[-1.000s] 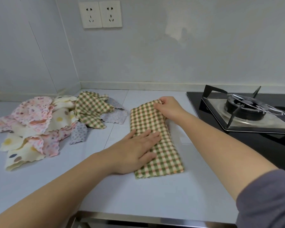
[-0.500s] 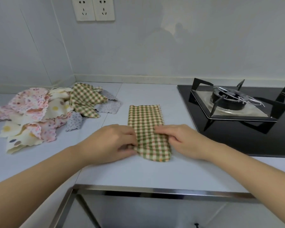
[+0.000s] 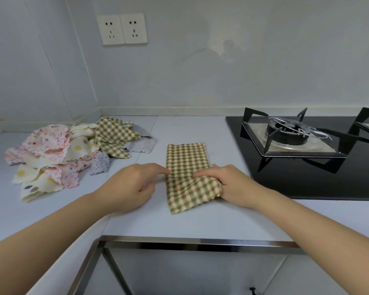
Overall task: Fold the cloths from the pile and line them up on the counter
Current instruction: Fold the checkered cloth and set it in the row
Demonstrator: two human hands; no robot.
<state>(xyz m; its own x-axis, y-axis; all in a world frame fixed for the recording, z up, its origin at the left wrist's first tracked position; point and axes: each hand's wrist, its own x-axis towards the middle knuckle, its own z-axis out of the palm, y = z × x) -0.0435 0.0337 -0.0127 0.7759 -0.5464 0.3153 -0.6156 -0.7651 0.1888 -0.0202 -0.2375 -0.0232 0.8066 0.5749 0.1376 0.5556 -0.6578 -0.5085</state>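
A green checked cloth (image 3: 186,158), folded into a long strip, lies on the white counter (image 3: 179,220) in the middle. My right hand (image 3: 226,184) grips its near right edge, and that near part is lifted and creased. My left hand (image 3: 130,186) rests at the strip's left edge, a fingertip touching the cloth at its middle. The pile of cloths (image 3: 58,154) sits at the left: pink flowered, cream dotted, grey ones, with another green checked cloth (image 3: 113,137) on top.
A black gas hob (image 3: 307,158) with a burner (image 3: 285,130) and metal pan supports fills the counter's right side, close to my right hand. The counter's steel front edge (image 3: 200,243) runs below. Two wall sockets (image 3: 121,28) are above the pile.
Both hands came from the strip's far end and middle to its near half. My right hand has taken hold of the near right edge and raised it, creasing the cloth.
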